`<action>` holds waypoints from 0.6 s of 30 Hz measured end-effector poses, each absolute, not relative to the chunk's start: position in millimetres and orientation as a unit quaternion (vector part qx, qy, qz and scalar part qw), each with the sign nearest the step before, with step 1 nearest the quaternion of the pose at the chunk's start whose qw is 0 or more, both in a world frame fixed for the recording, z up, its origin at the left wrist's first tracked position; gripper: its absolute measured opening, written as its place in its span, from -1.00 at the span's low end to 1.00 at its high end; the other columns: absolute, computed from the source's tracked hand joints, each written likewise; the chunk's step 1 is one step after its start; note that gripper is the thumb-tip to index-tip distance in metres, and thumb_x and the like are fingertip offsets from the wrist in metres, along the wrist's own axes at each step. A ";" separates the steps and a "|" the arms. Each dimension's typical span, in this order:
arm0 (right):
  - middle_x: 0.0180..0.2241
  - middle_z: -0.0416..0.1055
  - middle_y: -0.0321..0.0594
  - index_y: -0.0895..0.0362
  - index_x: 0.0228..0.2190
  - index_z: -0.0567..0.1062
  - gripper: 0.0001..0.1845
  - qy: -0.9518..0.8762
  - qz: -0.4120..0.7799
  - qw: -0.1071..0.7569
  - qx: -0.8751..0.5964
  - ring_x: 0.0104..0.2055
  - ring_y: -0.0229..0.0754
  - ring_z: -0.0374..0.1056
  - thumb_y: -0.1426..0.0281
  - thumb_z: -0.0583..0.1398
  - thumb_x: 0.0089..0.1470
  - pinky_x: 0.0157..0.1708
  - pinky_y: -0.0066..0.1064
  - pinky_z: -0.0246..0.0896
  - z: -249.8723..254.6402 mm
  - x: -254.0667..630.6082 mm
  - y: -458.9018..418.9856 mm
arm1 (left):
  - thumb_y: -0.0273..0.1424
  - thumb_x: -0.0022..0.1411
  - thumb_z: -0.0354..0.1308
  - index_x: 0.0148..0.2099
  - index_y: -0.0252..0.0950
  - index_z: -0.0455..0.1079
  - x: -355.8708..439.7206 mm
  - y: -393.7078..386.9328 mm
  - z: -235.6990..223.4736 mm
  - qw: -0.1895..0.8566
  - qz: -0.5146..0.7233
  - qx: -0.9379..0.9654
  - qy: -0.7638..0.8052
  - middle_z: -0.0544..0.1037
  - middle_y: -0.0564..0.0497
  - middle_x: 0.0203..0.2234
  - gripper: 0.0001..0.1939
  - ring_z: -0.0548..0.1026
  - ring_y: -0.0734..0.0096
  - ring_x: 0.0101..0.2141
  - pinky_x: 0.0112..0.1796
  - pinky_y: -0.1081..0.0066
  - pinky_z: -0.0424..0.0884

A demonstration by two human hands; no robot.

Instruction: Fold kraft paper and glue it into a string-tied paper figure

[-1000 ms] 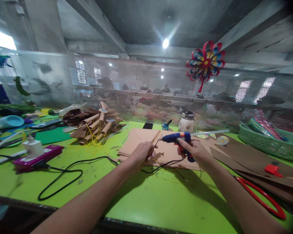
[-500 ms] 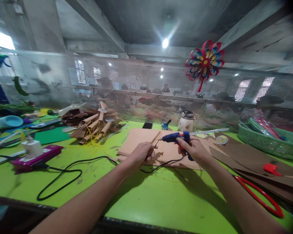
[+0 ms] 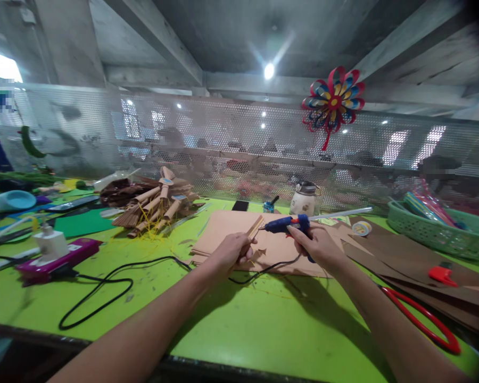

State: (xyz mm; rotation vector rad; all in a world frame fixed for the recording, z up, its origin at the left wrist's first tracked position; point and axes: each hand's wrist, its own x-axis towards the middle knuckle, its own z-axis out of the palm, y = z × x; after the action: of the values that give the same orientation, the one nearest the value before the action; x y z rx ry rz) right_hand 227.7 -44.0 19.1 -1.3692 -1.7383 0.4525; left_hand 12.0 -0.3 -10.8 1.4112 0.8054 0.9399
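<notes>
In my right hand [image 3: 317, 246] is a blue hot glue gun [image 3: 285, 224], gripped by its handle, with a long clear glue stick [image 3: 341, 214] jutting from its back. My left hand [image 3: 236, 249] pinches a narrow folded strip of brown paper [image 3: 256, 226]. The gun's nozzle points left and meets or nearly meets the strip's edge; I cannot tell if they touch. Under both hands lies a stack of light brown paper [image 3: 231, 221]. The gun's black cord [image 3: 151, 260] runs left across the green table [image 3: 239, 330].
A purple power strip [image 3: 59, 259] and bundled brown paper pieces with yellow ties [image 3: 159, 199] are at left. Behind the stack stand a small blue jar [image 3: 268, 206] and a white bottle [image 3: 304, 199]. Red-handled scissors [image 3: 423, 319], dark brown sheets [image 3: 387, 252] and a green basket [image 3: 435, 229] lie right.
The camera view has shifted very slightly. Both hands, the glue gun and the paper strip keep nearly the same positions.
</notes>
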 end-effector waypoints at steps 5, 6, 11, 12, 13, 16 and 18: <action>-0.74 0.27 -0.23 0.19 -0.74 0.35 -0.42 -0.689 0.194 0.434 -0.548 -0.66 -0.31 0.16 0.04 0.04 0.07 -0.61 -0.45 0.02 16.6 231.1 -41.0 | -0.38 0.05 -0.04 -0.31 -0.38 0.29 11.5 -1.3 -10.0 0.593 0.404 0.602 0.351 0.25 0.15 -0.75 -0.81 0.09 0.62 -0.75 -0.68 0.55 -0.10; -0.74 0.28 -0.23 0.19 -0.73 0.36 -0.42 -0.687 0.199 0.435 -0.547 -0.67 -0.31 0.15 0.03 0.04 0.07 -0.61 -0.45 0.02 15.8 232.0 -40.4 | -0.38 0.04 -0.04 -0.32 -0.38 0.29 11.5 -1.2 -10.1 0.590 0.406 0.602 0.354 0.25 0.15 -0.76 -0.81 0.09 0.62 -0.75 -0.68 0.55 -0.10; -0.74 0.28 -0.23 0.20 -0.72 0.39 -0.41 -0.676 0.225 0.455 -0.534 -0.66 -0.31 0.17 0.01 0.04 0.07 -0.61 -0.46 0.03 15.1 235.9 -39.5 | -0.38 0.03 -0.05 -0.31 -0.39 0.30 12.2 -1.3 -10.3 0.589 0.410 0.594 0.365 0.26 0.14 -0.75 -0.80 0.08 0.62 -0.75 -0.68 0.54 -0.12; -0.74 0.28 -0.23 0.20 -0.71 0.41 -0.41 -0.672 0.233 0.460 -0.532 -0.66 -0.31 0.18 0.01 0.04 0.06 -0.61 -0.46 0.03 15.4 236.0 -39.7 | -0.38 0.03 -0.05 -0.31 -0.39 0.29 12.4 -1.8 -9.8 0.593 0.407 0.591 0.364 0.26 0.14 -0.75 -0.80 0.08 0.62 -0.75 -0.68 0.54 -0.12; -0.74 0.29 -0.22 0.21 -0.70 0.42 -0.41 -0.669 0.240 0.463 -0.530 -0.66 -0.31 0.18 0.00 0.04 0.06 -0.61 -0.46 0.04 15.7 235.7 -39.8 | -0.38 0.03 -0.05 -0.31 -0.39 0.29 12.6 -2.6 -9.2 0.596 0.405 0.590 0.363 0.25 0.15 -0.76 -0.80 0.07 0.62 -0.75 -0.68 0.54 -0.12; -0.72 0.32 -0.19 0.23 -0.68 0.45 -0.41 -0.664 0.251 0.465 -0.529 -0.65 -0.31 0.20 0.01 0.05 0.06 -0.61 -0.47 0.05 16.4 233.8 -40.1 | -0.38 0.04 -0.06 -0.31 -0.38 0.29 12.5 -5.3 -6.6 0.598 0.399 0.594 0.361 0.22 0.16 -0.76 -0.80 0.05 0.62 -0.75 -0.67 0.54 -0.12; -0.71 0.33 -0.18 0.24 -0.68 0.46 -0.41 -0.663 0.249 0.465 -0.531 -0.65 -0.31 0.21 0.02 0.05 0.06 -0.60 -0.47 0.06 15.9 232.8 -39.7 | -0.37 0.06 -0.05 -0.32 -0.38 0.30 11.9 -6.3 -5.6 0.602 0.395 0.596 0.355 0.20 0.17 -0.77 -0.80 0.04 0.62 -0.75 -0.67 0.54 -0.13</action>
State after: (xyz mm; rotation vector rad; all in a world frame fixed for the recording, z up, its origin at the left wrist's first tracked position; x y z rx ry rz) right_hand 232.8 -39.7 15.9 -1.3033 -1.6287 0.6108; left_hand 11.9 -6.3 -5.6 1.3810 0.8217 0.9146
